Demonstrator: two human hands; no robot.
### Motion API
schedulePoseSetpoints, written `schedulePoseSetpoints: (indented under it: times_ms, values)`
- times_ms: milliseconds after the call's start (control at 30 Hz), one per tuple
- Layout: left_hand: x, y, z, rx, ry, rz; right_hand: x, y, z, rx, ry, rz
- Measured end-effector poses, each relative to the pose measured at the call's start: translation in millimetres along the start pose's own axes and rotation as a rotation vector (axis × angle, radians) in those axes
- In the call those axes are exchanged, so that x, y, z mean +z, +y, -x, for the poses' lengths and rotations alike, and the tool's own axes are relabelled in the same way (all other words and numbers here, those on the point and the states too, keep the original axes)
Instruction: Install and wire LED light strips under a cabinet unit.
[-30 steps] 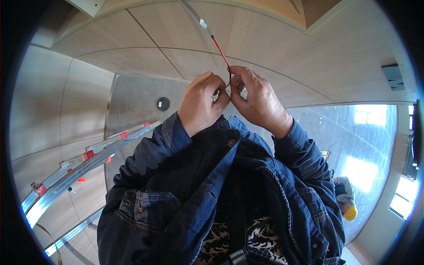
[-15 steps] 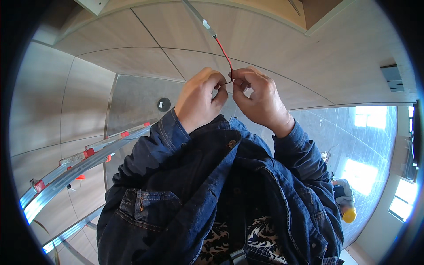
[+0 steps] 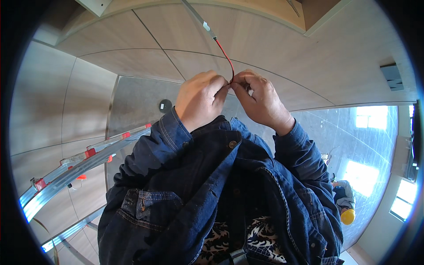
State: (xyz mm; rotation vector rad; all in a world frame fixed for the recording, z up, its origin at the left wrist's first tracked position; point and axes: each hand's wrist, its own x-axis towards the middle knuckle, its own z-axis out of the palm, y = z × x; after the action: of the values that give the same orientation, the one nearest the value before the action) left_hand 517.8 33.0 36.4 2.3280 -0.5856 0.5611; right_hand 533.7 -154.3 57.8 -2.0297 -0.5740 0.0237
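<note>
- Left hand (image 3: 201, 99): thumb and forefinger pinched together at the lower end of a red and black wire (image 3: 228, 57); other fingers curled in, largely hidden
- Right hand (image 3: 263, 99): thumb and forefinger clamped on the same wire end, fingertips just beside those of the left; small gap visible between the bent fingers
- Wire position: runs down from the end of a narrow grey strip (image 3: 196, 16), in front of a pale wood-look panel (image 3: 282, 57), to the meeting fingertips; exact tip hidden
- Left side: metal ladder (image 3: 86, 164) with red fittings; dark round disc (image 3: 165, 106) on grey floor (image 3: 137, 99)
- Far right: another person (image 3: 346, 194), yellow helmet (image 3: 348, 217), well apart from both hands
</note>
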Motion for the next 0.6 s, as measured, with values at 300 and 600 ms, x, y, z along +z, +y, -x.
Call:
schedulePoseSetpoints:
  times_ms: [300,600]
  values:
    - [-16,-10,-9,0.020,0.041,-0.051,1,13,-2,-0.192,0.150,0.350]
    - [-24,-21,-17,-0.054,0.129,-0.050,-8,14,-7,-0.175,0.219,0.444]
